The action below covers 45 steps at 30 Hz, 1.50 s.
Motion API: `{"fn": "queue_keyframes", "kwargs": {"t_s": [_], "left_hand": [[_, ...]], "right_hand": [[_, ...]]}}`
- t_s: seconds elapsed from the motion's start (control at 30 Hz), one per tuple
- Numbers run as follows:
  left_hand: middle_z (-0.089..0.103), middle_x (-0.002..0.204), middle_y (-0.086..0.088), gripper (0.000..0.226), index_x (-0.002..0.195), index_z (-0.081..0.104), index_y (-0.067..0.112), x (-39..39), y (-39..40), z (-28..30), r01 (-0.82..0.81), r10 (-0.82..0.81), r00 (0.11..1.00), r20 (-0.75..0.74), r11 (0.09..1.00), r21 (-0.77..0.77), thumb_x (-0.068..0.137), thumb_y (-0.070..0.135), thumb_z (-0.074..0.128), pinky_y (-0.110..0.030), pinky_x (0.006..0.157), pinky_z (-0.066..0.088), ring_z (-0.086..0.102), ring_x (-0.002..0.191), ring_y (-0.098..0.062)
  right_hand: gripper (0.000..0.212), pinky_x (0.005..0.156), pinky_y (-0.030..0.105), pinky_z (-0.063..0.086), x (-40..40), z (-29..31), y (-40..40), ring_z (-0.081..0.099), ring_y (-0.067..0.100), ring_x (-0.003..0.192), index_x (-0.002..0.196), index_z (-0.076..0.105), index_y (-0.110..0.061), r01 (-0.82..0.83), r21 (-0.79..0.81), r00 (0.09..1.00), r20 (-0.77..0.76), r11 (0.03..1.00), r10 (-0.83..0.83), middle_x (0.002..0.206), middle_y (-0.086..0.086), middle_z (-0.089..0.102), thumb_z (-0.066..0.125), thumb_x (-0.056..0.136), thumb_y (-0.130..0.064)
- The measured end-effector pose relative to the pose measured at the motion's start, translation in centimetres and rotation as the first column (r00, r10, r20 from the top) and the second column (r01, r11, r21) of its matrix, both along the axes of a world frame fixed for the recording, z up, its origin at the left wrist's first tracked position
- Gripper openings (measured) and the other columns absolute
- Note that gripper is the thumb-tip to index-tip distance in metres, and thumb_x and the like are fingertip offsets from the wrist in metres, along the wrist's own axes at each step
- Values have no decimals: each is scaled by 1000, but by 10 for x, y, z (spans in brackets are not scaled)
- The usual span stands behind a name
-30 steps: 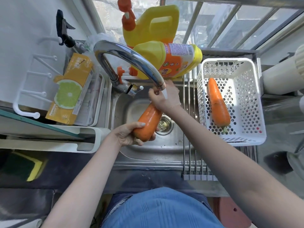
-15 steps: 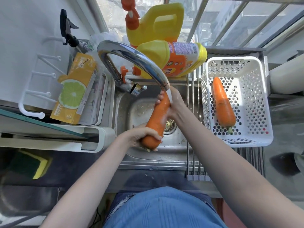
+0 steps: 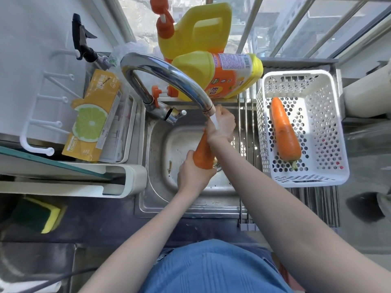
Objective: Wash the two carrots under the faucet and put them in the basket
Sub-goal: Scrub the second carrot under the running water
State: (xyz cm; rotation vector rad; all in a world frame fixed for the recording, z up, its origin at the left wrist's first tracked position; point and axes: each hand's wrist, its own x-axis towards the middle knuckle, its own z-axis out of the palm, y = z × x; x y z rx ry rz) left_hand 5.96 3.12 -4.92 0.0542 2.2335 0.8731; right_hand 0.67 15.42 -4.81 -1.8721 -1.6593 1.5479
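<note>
An orange carrot [image 3: 203,153] stands nearly upright over the steel sink [image 3: 160,187], under the curved chrome faucet [image 3: 169,77], whose water runs onto my right hand. My left hand [image 3: 193,176] grips the carrot's thick lower end. Wrapped around the thin upper end just below the spout is my right hand [image 3: 222,123]. A second carrot [image 3: 284,134] lies lengthwise in the white perforated basket [image 3: 330,96] to the right of the sink, stem end toward me.
Two yellow detergent jugs [image 3: 211,49] stand behind the faucet. A yellow lime-printed pack [image 3: 93,117] leans in a white rack at left. A green-yellow sponge [image 3: 40,214] lies low on the left. A metal roll-up rack [image 3: 245,166] spans the sink's right side under the basket.
The carrot has swung from tilted to nearly upright under the spout. My left hand slid to its bottom end and my right hand rose along the tip toward the faucet.
</note>
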Motion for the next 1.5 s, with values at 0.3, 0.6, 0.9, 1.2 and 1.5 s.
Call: {"fn": "queue_keyframes", "kwargs": {"t_s": [0.3, 0.6, 0.9, 1.2, 1.5], "left_hand": [[64, 80, -13, 55, 92, 57, 6, -19, -6, 30, -295, 35, 744, 668, 913, 281, 39, 11, 71, -31, 45, 51, 65, 63, -27], [66, 74, -10, 64, 95, 59, 5, -23, -14, 31, -472, -169, 452, 876, 788, 396, 32, 13, 70, -32, 46, 53, 64, 60, -27], [69, 86, -6, 59, 92, 64, 19, -26, -17, 19, -272, 170, 897, 408, 939, 208, 41, 44, 79, -41, 67, 56, 68, 76, -30], [67, 88, 5, 51, 97, 58, 27, -22, -14, 19, -49, 46, 999, 27, 995, 84, 55, 45, 81, -35, 74, 52, 63, 81, -21], [67, 72, -12, 57, 92, 58, 2, -23, -22, 28, -330, -56, 658, 751, 875, 354, 40, 22, 70, -30, 47, 53, 65, 55, -26]], "right_hand": [[15, 51, 26, 50, 12, 26, 17, 51, 17, 46, 78, 53, -7, -344, -596, 806, -584, 726, -97, 55, 5, 52, 65, 77, -17], [28, 47, 21, 50, 6, 30, 11, 48, 8, 36, 62, 60, -14, -582, -682, 659, -715, 443, -234, 46, -4, 48, 58, 80, -35], [13, 47, 26, 50, -2, 21, -10, 53, 16, 43, 86, 58, -7, -159, -473, 914, -402, 867, -52, 59, 7, 55, 54, 95, -16], [22, 64, 32, 45, 11, 34, -28, 54, 16, 68, 93, 51, -15, -145, 155, 970, -173, 977, 172, 73, -3, 56, 61, 85, -33], [19, 57, 36, 55, 18, 28, -1, 57, 21, 52, 80, 54, -7, -392, -355, 821, -551, 849, 149, 60, 7, 58, 65, 90, -18]]}}
